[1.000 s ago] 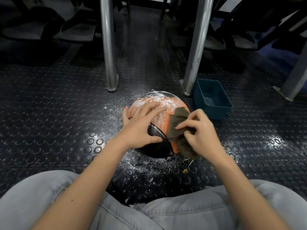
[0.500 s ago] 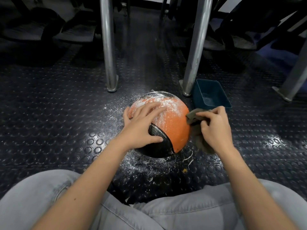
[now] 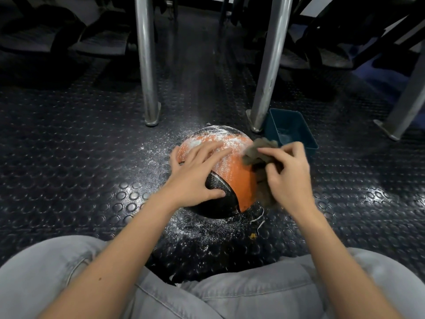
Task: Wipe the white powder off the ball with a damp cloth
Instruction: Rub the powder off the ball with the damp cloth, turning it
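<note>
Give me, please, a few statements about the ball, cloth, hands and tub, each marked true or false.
1. The left hand rests spread on the ball. True.
2. The right hand holds the cloth at the ball's left side. False: at its right side.
3. White powder covers the ball's top. True.
4. The tub stands left of the ball. False: it stands beyond the ball, to the right.
5. The floor near the ball is free of powder. False: powder lies scattered around the ball.
</note>
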